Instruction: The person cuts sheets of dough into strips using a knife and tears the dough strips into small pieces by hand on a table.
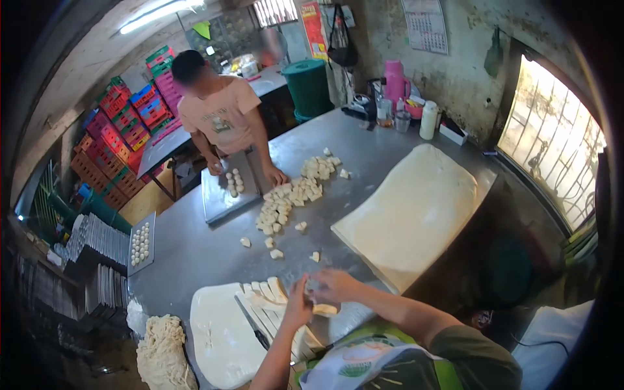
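Observation:
My left hand (298,305) and my right hand (335,286) come together over the near edge of the table. Their fingers are bent around something small and greyish that I cannot make out. A short dough strip (325,310) shows just below my right hand. Beside my left hand, a flat dough slab (218,331) is partly cut into long dough strips (268,305). A knife (260,337) with a dark handle lies across that slab. Farther up the table is a heap of cut dough pieces (286,203), with a few loose ones nearer me.
Across the metal table (188,260), a co-worker (221,117) handles dough balls on a tray (227,205). A large dough sheet (416,208) lies right. Rough dough (164,354) and another tray (142,244) are left. A pink thermos (394,83) stands at the back.

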`<action>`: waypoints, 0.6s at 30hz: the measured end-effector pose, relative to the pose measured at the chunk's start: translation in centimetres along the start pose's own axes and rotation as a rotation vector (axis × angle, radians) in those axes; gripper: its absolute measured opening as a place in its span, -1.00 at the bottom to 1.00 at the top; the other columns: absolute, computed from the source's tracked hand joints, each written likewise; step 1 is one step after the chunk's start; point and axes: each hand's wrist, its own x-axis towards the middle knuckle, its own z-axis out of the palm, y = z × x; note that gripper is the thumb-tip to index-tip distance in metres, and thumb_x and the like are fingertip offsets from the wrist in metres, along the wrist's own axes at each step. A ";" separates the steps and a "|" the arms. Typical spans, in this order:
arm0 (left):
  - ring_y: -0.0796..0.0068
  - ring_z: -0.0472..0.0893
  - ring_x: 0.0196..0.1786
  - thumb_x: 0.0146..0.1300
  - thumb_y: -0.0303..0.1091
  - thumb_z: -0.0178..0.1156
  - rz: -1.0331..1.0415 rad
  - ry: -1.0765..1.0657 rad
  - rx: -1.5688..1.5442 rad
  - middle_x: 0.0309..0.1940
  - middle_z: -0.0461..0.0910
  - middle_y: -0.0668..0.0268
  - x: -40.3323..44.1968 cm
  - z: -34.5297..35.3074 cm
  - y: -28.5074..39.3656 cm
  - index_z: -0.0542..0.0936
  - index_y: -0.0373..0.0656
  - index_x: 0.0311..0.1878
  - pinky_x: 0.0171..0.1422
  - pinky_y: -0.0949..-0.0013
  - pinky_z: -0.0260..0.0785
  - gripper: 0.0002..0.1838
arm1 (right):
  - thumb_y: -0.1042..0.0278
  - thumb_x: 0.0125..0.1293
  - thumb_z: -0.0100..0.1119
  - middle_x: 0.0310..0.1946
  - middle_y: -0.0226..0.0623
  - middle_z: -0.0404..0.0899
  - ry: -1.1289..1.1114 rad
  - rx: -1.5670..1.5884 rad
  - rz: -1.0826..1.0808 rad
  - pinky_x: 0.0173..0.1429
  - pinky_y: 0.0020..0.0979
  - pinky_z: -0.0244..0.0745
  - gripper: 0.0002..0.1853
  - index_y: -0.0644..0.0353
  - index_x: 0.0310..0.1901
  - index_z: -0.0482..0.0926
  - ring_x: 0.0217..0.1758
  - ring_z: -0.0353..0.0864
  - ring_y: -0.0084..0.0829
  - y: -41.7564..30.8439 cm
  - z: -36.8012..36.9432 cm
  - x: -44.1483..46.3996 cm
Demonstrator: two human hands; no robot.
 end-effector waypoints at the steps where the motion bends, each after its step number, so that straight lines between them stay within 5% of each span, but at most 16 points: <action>1: 0.21 0.68 -0.29 0.23 -0.57 0.16 0.103 0.031 -0.028 -0.34 0.67 0.23 1.5 0.2 -0.2 0.58 -0.25 0.14 -0.09 0.20 0.54 -0.62 | 0.03 0.21 0.33 -0.24 -0.10 0.62 0.003 -0.013 -0.014 -0.09 -0.19 0.57 -0.60 0.14 -0.06 0.61 -0.14 0.64 -0.02 -0.6 -0.3 1.1; 4: 0.17 0.68 -0.31 0.26 -0.56 0.12 0.240 0.105 -0.079 -0.35 0.67 0.23 -0.2 0.2 -1.6 0.56 -0.24 0.17 -0.11 0.18 0.54 -0.62 | 0.02 0.19 0.34 -0.27 -0.12 0.62 0.041 0.148 -0.076 -0.07 -0.16 0.58 -0.61 0.14 -0.10 0.61 -0.16 0.64 -0.02 -3.2 1.2 1.2; 6: 0.05 0.71 -0.11 0.25 -0.50 0.13 -0.366 -0.305 -0.383 -0.25 0.72 0.08 -1.1 0.0 -5.3 0.63 -0.27 0.06 0.02 0.13 0.52 -0.69 | 0.02 0.19 0.33 -0.26 -0.12 0.63 0.052 0.084 0.004 -0.08 -0.15 0.58 -0.62 0.13 -0.11 0.61 -0.17 0.65 -0.02 -2.8 3.0 0.9; 7: 0.05 0.71 -0.11 0.25 -0.50 0.13 -0.367 -0.289 -0.387 -0.25 0.72 0.08 -1.3 -0.1 -4.7 0.63 -0.27 0.06 0.02 0.13 0.52 -0.69 | 0.02 0.19 0.32 -0.26 -0.12 0.63 0.073 0.020 0.102 -0.09 -0.14 0.58 -0.62 0.13 -0.12 0.61 -0.17 0.65 -0.01 -2.3 4.0 0.0; 9: 0.06 0.71 -0.12 0.27 -0.43 0.17 -0.234 -0.558 0.284 -0.29 0.71 0.09 -1.6 0.0 -1.8 0.65 -0.21 0.03 0.02 0.18 0.52 -0.73 | 0.01 0.21 0.30 -0.24 -0.12 0.65 0.049 -0.108 0.338 -0.10 -0.13 0.59 -0.64 0.11 -0.13 0.61 -0.18 0.67 -0.01 -0.8 4.5 -0.2; 10: 0.06 0.71 -0.12 0.27 -0.43 0.17 -0.250 -0.546 0.280 -0.29 0.71 0.09 -2.3 -0.4 -1.7 0.65 -0.21 0.03 0.02 0.18 0.52 -0.73 | 0.00 0.22 0.28 -0.22 -0.12 0.66 -0.001 -0.168 0.486 -0.11 -0.13 0.59 -0.64 0.10 -0.13 0.61 -0.17 0.67 0.00 -0.4 4.6 -0.6; 12: 0.19 0.71 -0.17 0.26 -0.43 0.22 0.216 -0.501 -0.132 -0.30 0.70 0.19 -3.2 -1.0 -1.6 0.61 -0.19 0.10 -0.03 0.22 0.53 -0.67 | -0.03 0.23 0.26 -0.15 -0.10 0.67 -0.387 -0.448 0.604 -0.10 -0.17 0.60 -0.59 0.14 -0.07 0.63 -0.15 0.68 0.01 0.7 2.9 0.1; 16: 0.10 0.71 -0.13 0.26 -0.39 0.22 -0.133 -0.268 -0.385 -0.31 0.69 0.13 -1.5 -3.2 1.2 0.64 -0.19 0.05 0.01 0.21 0.52 -0.70 | 0.01 0.23 0.28 -0.14 -0.08 0.66 0.009 -0.595 0.283 -0.15 -0.17 0.59 -0.59 0.19 -0.07 0.64 -0.16 0.68 0.00 1.1 3.2 -1.6; 18: 0.12 0.72 -0.12 0.27 -0.39 0.22 -0.042 -0.149 -0.323 -0.31 0.69 0.13 -2.5 -2.4 -0.1 0.64 -0.20 0.05 0.03 0.22 0.51 -0.71 | 0.03 0.23 0.29 -0.14 -0.07 0.66 -0.057 -0.354 0.258 -0.16 -0.17 0.58 -0.59 0.20 -0.07 0.64 -0.17 0.69 -0.01 -1.2 3.9 -1.7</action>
